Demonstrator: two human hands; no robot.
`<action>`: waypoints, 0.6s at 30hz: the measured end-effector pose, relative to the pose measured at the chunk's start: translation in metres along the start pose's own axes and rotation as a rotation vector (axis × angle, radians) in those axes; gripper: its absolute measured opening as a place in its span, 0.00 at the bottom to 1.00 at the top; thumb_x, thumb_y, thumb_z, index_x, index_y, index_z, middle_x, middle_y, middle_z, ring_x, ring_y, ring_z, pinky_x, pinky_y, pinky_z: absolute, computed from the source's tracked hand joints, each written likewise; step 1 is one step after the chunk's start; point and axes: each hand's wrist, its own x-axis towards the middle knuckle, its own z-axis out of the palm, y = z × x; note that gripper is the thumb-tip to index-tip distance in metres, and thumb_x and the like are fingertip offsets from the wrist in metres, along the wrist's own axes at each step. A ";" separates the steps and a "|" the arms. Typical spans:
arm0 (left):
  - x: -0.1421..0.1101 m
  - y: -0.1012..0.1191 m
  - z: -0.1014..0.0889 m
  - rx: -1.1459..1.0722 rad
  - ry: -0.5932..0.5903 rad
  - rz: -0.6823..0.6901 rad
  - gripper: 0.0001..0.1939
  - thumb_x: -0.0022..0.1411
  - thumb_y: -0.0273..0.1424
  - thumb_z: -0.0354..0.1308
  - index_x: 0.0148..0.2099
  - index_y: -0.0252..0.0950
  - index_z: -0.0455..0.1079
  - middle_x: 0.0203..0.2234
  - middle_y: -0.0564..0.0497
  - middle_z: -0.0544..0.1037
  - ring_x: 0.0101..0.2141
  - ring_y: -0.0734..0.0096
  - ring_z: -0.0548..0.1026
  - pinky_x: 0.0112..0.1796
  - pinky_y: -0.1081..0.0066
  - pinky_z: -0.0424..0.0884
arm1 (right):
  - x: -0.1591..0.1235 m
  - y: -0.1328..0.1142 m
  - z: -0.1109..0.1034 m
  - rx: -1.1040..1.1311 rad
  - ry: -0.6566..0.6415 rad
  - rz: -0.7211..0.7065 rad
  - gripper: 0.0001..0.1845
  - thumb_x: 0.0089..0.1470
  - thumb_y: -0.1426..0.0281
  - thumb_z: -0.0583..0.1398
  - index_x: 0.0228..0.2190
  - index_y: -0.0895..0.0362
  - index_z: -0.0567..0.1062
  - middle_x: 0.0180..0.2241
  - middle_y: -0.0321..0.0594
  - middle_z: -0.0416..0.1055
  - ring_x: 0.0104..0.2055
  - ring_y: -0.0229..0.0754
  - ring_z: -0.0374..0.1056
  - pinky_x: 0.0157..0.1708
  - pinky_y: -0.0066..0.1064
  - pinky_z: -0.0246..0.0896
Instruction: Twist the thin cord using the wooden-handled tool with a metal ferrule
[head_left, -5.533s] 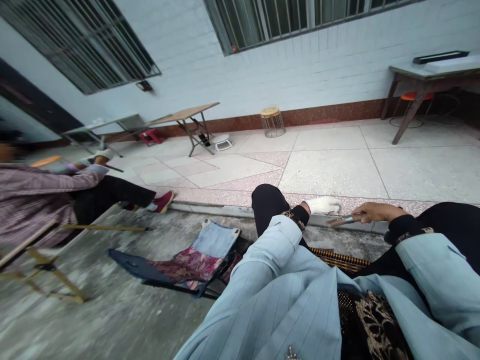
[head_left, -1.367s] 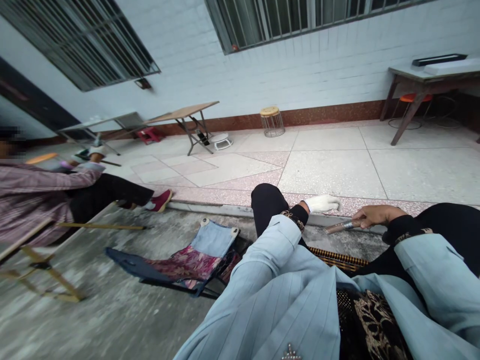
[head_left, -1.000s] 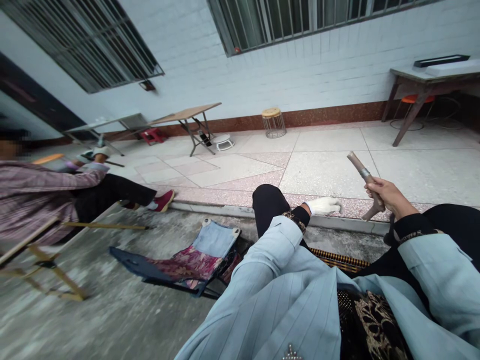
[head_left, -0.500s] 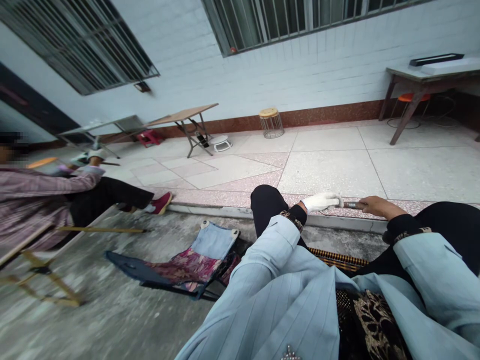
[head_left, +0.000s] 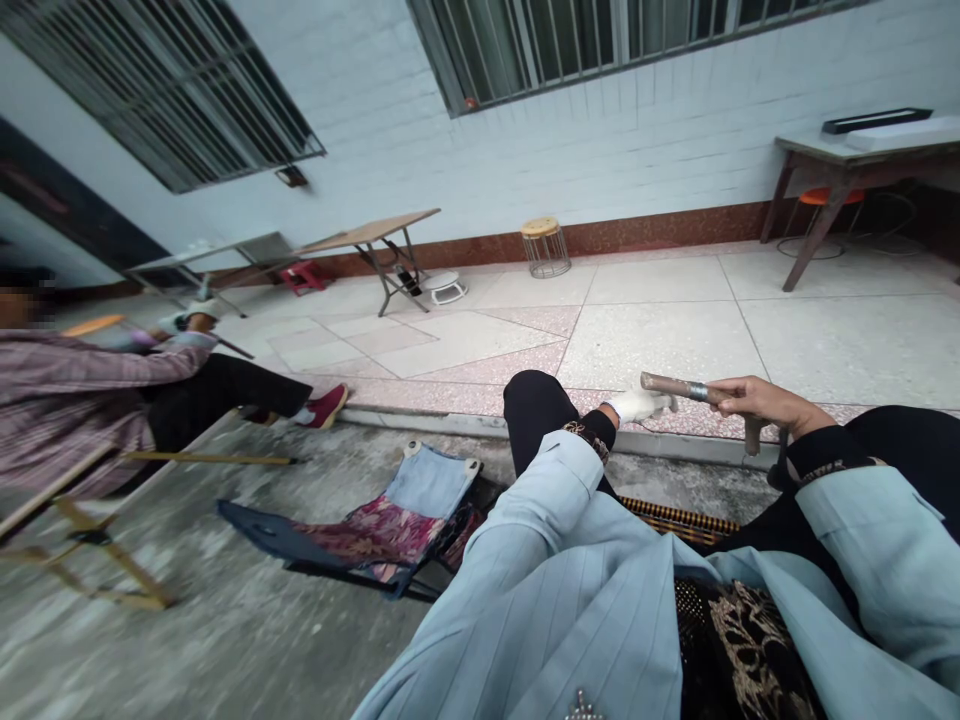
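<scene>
Fingers of the bare right hand (head_left: 731,391) clench a brown wooden handle with a silver metal ferrule (head_left: 679,387), its far end just above the white-gloved left fingers (head_left: 652,404), which lie loose, gripping nothing

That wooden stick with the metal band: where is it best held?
Grip the wooden stick just past its metal band, coming from above, as the bare right hand does: the shaft is slim and lies crosswise, easy to wrap round.
</scene>
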 end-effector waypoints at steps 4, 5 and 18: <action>0.002 -0.002 -0.002 0.009 -0.045 0.025 0.06 0.58 0.31 0.56 0.34 0.36 0.73 0.18 0.51 0.65 0.26 0.70 0.65 0.28 0.72 0.62 | -0.003 0.000 0.000 -0.037 -0.104 0.047 0.36 0.41 0.56 0.69 0.52 0.57 0.78 0.36 0.42 0.75 0.40 0.48 0.69 0.43 0.38 0.66; 0.004 -0.003 -0.002 0.010 -0.052 0.039 0.06 0.59 0.31 0.55 0.34 0.35 0.73 0.19 0.52 0.65 0.26 0.71 0.64 0.28 0.73 0.61 | -0.004 0.001 0.000 -0.059 -0.210 0.061 0.35 0.42 0.56 0.68 0.51 0.58 0.78 0.35 0.42 0.74 0.38 0.47 0.68 0.41 0.37 0.65; 0.011 0.002 -0.007 0.161 -0.040 0.212 0.11 0.62 0.32 0.51 0.39 0.33 0.74 0.25 0.52 0.70 0.29 0.73 0.67 0.31 0.75 0.63 | -0.001 0.038 -0.003 -0.461 -0.308 0.303 0.17 0.38 0.65 0.63 0.34 0.55 0.82 0.22 0.36 0.71 0.27 0.42 0.64 0.29 0.32 0.59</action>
